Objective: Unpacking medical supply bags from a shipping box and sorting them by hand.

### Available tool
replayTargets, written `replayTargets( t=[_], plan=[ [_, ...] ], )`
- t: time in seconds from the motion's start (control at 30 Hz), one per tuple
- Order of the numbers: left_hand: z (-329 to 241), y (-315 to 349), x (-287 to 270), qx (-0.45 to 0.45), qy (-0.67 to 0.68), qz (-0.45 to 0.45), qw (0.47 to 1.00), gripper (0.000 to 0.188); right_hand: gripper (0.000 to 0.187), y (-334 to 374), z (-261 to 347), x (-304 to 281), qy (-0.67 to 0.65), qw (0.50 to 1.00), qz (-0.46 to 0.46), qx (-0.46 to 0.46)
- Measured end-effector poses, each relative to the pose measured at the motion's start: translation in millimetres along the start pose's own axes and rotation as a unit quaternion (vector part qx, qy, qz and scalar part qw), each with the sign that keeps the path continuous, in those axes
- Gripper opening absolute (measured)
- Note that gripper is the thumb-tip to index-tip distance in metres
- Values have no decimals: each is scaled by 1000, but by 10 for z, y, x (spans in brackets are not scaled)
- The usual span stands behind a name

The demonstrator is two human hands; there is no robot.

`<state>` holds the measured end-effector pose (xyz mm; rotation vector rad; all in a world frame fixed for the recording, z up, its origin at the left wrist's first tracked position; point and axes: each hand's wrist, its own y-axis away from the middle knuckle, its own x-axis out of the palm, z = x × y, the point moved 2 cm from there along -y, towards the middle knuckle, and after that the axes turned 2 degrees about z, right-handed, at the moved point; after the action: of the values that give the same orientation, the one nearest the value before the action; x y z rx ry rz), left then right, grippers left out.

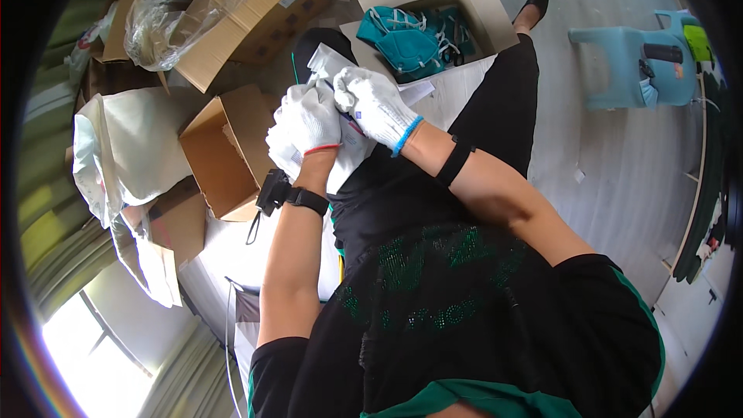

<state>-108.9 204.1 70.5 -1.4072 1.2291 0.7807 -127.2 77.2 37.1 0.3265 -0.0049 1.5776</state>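
Observation:
Both my hands wear white knit gloves and meet above my lap. My left hand, with a red cuff, is closed on a crumpled white plastic bag. The bag hangs below the fingers, and a pale flap of it sticks up above them. Close against it on the right, my right hand, with a blue cuff, is closed on the same bag near its upper end. Something thin and dark shows between the two hands; its kind cannot be made out. What is inside the bag is hidden.
An open carton with teal laced items stands just beyond my hands. An open brown box and a large carton with clear plastic wrap lie to the left. A light blue stool is at the far right.

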Motion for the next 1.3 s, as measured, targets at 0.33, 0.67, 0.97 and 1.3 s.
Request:
replayTargets(
  t=[0.33,0.67,0.97,1.3],
  plan=[
    [-50,4,-17,41,16,43,998,29,11,294,50,-19,54,994,43,-87],
    [-119,-68,-433,-43,59,106,992,24,22,-107,271,19,-354,932,38,60],
    [-63,-328,-343,-157,26,248,956,39,23,-298,335,-92,262,919,-16,-295],
    [-65,85,-140,-81,20,110,990,26,23,-192,150,139,24,1000,0,-12]
  ],
)
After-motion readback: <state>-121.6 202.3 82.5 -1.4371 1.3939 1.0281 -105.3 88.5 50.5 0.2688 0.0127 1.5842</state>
